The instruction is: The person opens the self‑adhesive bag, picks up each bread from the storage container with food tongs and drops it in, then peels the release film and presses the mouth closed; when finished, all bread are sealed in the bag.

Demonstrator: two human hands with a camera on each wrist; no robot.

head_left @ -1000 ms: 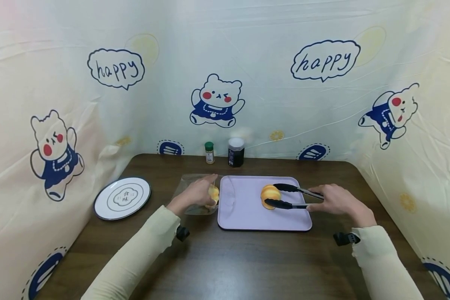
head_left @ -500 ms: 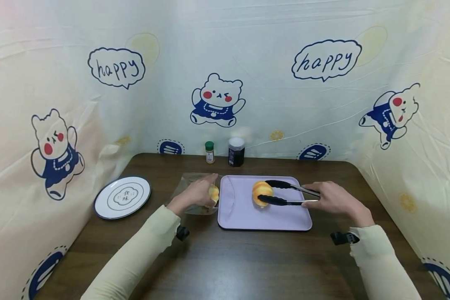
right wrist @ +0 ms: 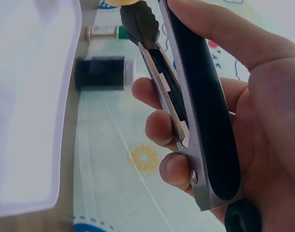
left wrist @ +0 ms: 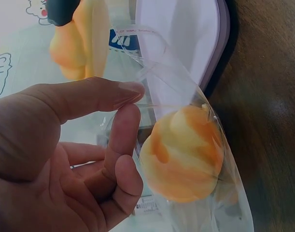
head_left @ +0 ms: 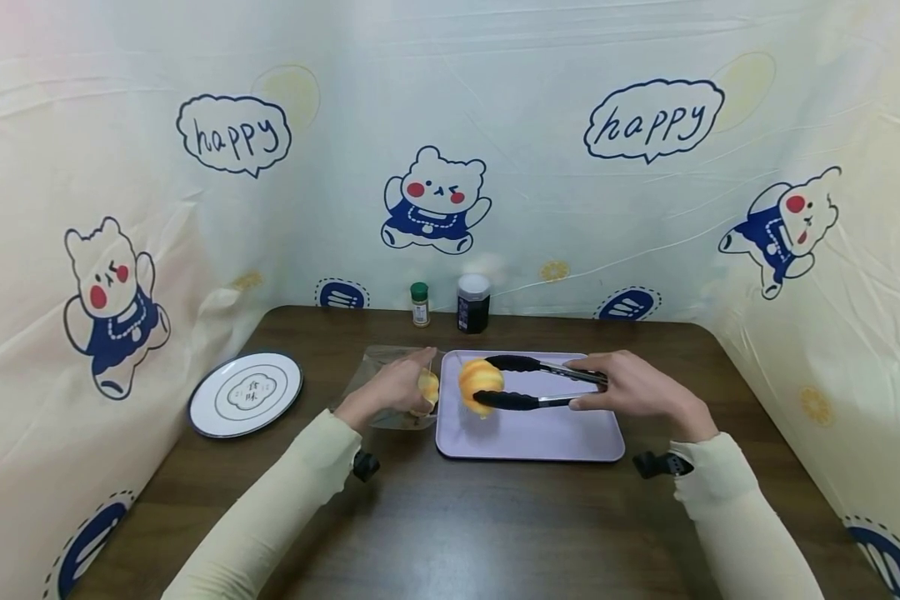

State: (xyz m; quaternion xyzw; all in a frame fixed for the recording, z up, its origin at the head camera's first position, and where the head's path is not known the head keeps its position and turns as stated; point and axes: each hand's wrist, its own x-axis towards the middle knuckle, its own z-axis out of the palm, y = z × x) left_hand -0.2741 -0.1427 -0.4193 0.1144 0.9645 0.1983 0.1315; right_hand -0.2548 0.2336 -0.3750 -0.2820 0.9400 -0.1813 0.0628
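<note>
My left hand [head_left: 390, 385] pinches the mouth edge of a clear plastic bag [head_left: 377, 360] between thumb and index finger, left of the lilac tray [head_left: 543, 437]. Inside the bag lies a golden bread roll [left wrist: 183, 154], seen through the film in the left wrist view. With curled fingers my right hand [head_left: 637, 385] grips steel tongs [right wrist: 205, 111] with black handles and tips. Their black tips clamp another golden roll [head_left: 480, 383] above the tray's left part. That roll is raised near the bag's mouth, apart from it.
A white plate [head_left: 217, 417] with a dark rim stands at the left of the brown table [head_left: 450, 533]. At the back are a small green-capped bottle [head_left: 420, 310] and a dark jar [head_left: 472, 310] with a pale lid. A printed cloth hangs behind and at both sides.
The right hand and tongs have carried the roll leftward across the tray, up off its surface, toward the bag. The left hand and bag have stayed in place.
</note>
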